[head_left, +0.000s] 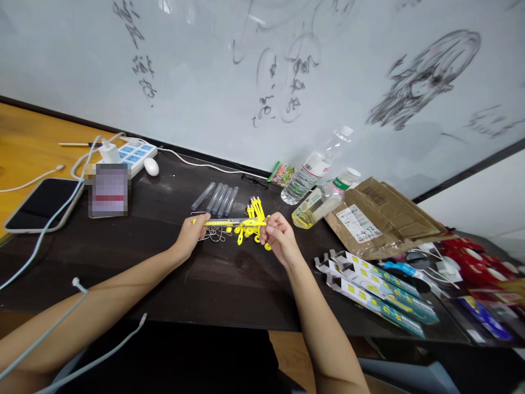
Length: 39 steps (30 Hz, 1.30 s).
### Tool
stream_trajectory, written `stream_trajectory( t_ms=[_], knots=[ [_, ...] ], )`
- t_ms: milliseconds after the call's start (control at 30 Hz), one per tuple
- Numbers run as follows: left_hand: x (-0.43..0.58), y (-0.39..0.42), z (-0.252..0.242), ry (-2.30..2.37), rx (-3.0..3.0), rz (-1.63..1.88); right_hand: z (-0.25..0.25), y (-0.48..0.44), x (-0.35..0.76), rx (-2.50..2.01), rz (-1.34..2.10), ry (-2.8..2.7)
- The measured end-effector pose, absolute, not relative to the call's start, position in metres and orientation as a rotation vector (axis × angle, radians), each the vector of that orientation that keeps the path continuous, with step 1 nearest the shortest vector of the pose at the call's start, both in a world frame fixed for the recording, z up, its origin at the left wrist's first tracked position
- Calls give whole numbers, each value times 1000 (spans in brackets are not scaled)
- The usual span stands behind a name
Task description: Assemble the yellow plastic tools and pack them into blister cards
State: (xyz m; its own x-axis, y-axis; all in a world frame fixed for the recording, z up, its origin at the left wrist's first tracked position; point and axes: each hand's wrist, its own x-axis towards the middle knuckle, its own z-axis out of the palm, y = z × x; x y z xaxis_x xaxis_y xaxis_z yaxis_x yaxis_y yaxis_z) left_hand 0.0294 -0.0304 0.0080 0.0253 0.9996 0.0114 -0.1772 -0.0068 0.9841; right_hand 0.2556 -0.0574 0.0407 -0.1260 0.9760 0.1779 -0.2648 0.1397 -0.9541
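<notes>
Left hand point(192, 234) and right hand point(279, 238) each pinch an end of one clear tube point(229, 222) holding a yellow insert, mid-table; judged early, as the empty tubes point(219, 198) beyond and the loose yellow parts point(254, 210) lie untouched.

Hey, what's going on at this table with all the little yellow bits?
A person at a dark table holds a long thin yellow plastic piece level between both hands: the left hand pinches one end, the right hand the other. Just under and behind it lies a heap of small yellow plastic parts, with thin metal wire hooks beside it. A row of clear plastic tubes lies farther back, untouched.
</notes>
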Motion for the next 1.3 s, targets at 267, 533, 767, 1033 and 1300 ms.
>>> stream_trajectory(
  t_ms=[267, 533, 767, 1033, 1300],
  knots=[
    [29, -30, 8, 1073, 1109, 1244, 36, -55, 261, -831, 1285, -1237],
    [29, -29, 8, 1077, 1138, 1239, 38, -57, 261, -904, 1285, -1342],
    [26, -27, 1, 1141, 1221, 1219, 37, -56, 259, -971, 1172, -1419],
    [17, -32, 13, 1067, 1664, 1254, 37, -54, 263, -938, 1181, -1365],
    [18, -35, 12, 1015, 2139, 978, 35, -51, 266, -941, 1286, -1316]
  ],
)
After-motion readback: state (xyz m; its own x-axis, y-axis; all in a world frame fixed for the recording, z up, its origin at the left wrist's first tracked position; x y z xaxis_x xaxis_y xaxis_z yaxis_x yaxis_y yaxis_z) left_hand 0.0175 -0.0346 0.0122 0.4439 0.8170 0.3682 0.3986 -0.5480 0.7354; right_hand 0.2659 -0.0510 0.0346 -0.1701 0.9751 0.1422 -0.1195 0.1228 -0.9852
